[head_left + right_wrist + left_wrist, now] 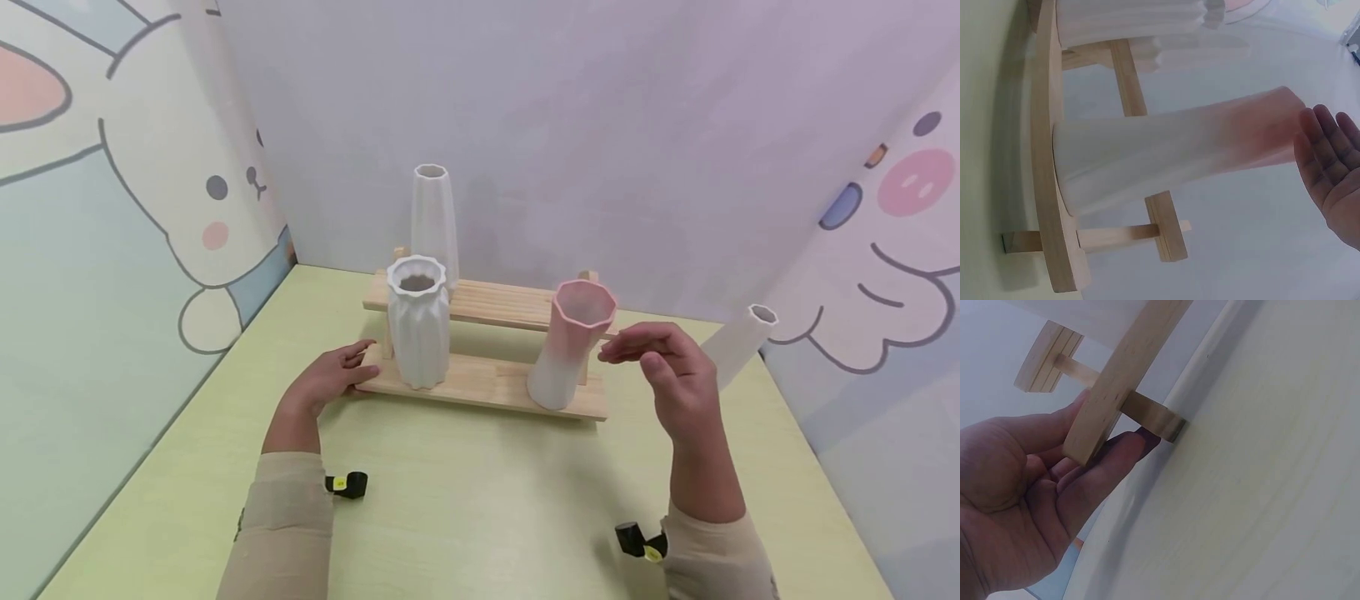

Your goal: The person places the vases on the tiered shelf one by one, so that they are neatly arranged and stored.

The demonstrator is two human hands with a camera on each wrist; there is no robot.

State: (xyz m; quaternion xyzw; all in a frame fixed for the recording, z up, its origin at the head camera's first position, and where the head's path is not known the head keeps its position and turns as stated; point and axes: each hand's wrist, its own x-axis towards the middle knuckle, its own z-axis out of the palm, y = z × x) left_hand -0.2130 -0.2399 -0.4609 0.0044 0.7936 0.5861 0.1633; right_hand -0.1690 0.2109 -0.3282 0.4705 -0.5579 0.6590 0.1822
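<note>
My left hand [330, 379] grips the left end of a two-tier wooden shelf [480, 385], thumb on top of the lower board and fingers beneath it, as the left wrist view shows. On that lower board stand a white ribbed vase [420, 333], near my left hand, and a pink-and-white vase [562, 350] toward the right end. My right hand [678, 379] is beside the pink rim with its fingers extended and nothing in its grasp. In the right wrist view, the fingertips [1307, 119] come right at the rim of the pink-and-white vase [1179, 147].
A tall white vase [433, 221] stands on the upper board at the left. Behind my right hand, another slim white vase [738, 342] is partly hidden. Cartoon-printed panels [187, 167] enclose the pale yellow table [465, 500] at the back and sides.
</note>
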